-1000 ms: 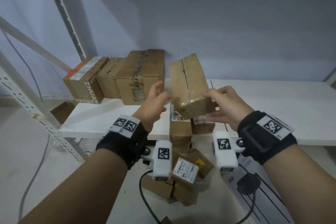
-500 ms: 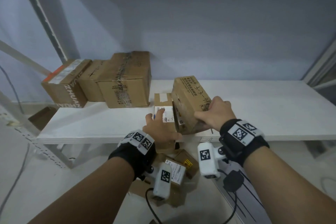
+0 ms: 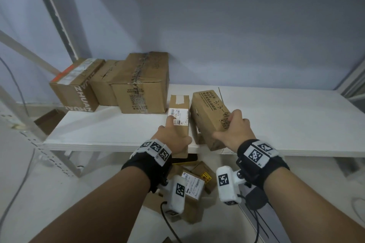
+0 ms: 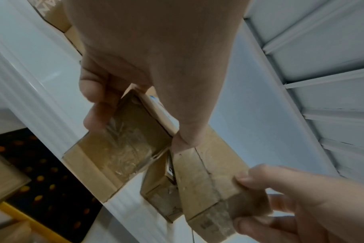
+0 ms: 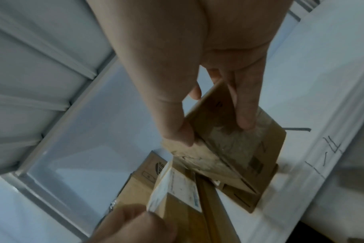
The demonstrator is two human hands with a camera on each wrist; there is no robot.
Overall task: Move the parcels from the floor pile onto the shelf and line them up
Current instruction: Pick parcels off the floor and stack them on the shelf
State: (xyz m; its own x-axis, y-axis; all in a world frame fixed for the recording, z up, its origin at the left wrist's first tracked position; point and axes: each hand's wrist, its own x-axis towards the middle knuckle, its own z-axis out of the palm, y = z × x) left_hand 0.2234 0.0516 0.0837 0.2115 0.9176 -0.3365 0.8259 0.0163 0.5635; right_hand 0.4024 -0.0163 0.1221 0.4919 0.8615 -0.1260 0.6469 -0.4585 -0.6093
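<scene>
A plain pale blue-grey wall (image 3: pixel 227 25) stood at the far side under soft, even light. A white metal upright (image 3: pixel 53 12) with diagonal braces rose at the left. The floor (image 3: pixel 25 173) was pale, with a grey cable (image 3: pixel 18 189) trailing across it at the left.

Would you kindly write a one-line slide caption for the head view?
Left hand and right hand each set a parcel on the white shelf, beside three boxes.
</scene>
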